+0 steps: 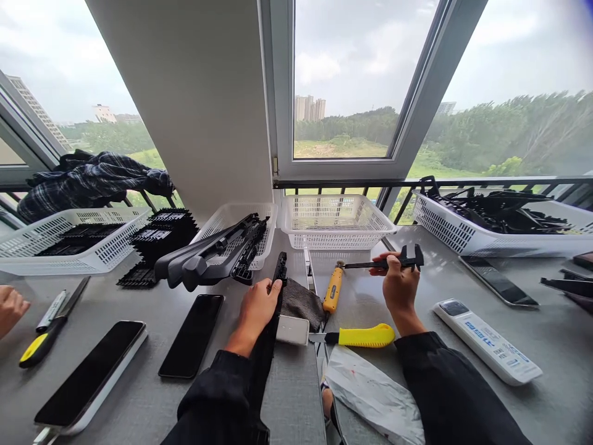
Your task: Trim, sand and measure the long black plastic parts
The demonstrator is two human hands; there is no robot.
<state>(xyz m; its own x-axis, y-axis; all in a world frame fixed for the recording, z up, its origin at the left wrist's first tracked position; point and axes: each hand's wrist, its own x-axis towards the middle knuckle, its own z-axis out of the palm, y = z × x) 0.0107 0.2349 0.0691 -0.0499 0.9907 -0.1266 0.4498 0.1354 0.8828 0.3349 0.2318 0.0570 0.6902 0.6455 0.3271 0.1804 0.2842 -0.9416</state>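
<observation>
L to R: basket point(111, 250) w/ flat black pcs point(83, 238); basket point(271, 235) w/ long dark parts point(222, 241); L hand point(259, 307), pinching a narrow black part point(280, 271) above mid-surface point(139, 303); R hand point(399, 290), curled round a caliper point(364, 265), well apart from said part; far-R basket point(532, 245) w/ thin black scraps point(504, 211). Progress (judged): prob. midway; baskets hold many items, narrow part not yet set down, caliper not on it.

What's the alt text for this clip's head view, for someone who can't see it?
A person's left grip holds a long black part while the right grip holds a black caliper over a gray table. White perforated baskets line its far side, before windows.
</observation>
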